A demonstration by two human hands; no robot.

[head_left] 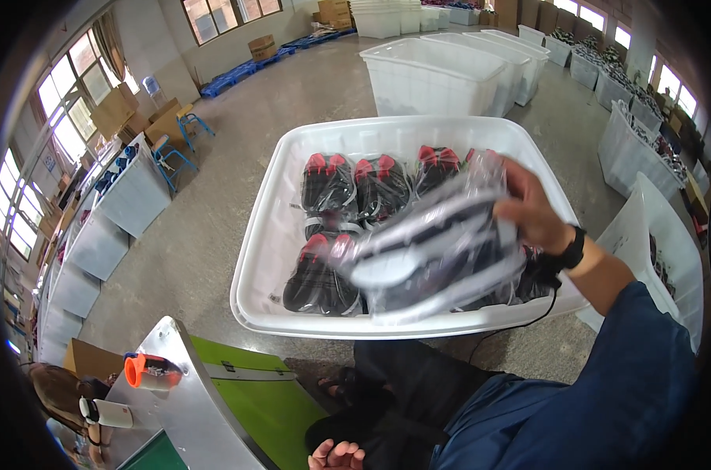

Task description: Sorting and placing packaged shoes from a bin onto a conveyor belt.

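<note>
My right hand (534,207) grips a clear plastic bag with a pair of shoes (437,251) inside, at its right end. The bagged pair is tilted and blurred by motion, with pale soles and dark uppers showing. It hangs over a white plastic bin (249,270), hiding part of what lies there. In the bin are several bagged pairs of black shoes (328,184) with red parts at one end. Low at the bottom edge, my left hand (337,456) is near my lap, its fingers loosely curled and apart, with nothing seen in them.
A metal-topped table (206,407) with green sides stands at lower left, bearing an orange tape dispenser (148,372) and a white bottle (108,413). A person (57,395) is beside it. Large white bins (434,74) stand ahead, and filled bins (637,149) line the right.
</note>
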